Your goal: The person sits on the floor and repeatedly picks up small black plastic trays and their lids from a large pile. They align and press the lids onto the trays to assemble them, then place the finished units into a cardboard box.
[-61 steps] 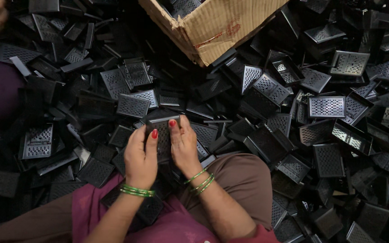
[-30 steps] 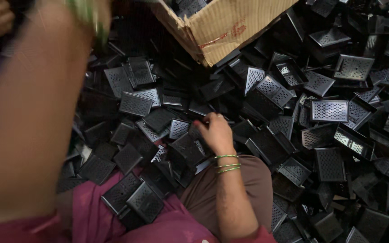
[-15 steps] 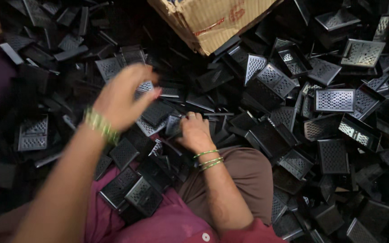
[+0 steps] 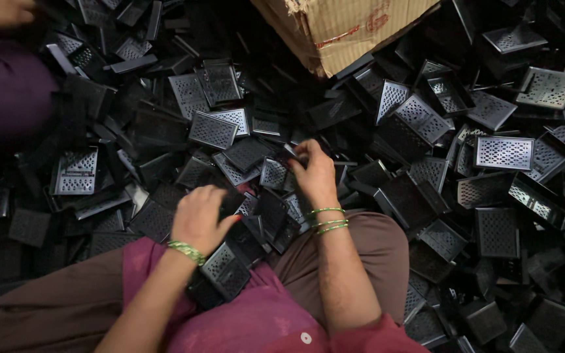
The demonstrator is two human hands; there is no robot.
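A small black grille [image 4: 273, 174] sits in the heap below the cardboard box [image 4: 344, 29], and my right hand [image 4: 314, 171] pinches its edge with curled fingers. My left hand [image 4: 199, 217], nearer my lap, rests half-closed on other grilles; whether it grips one I cannot tell.

Cardboard box [image 4: 344, 29] above the heap

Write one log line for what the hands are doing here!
left hand: on black trays | right hand: pinching tray | cardboard box: beyond
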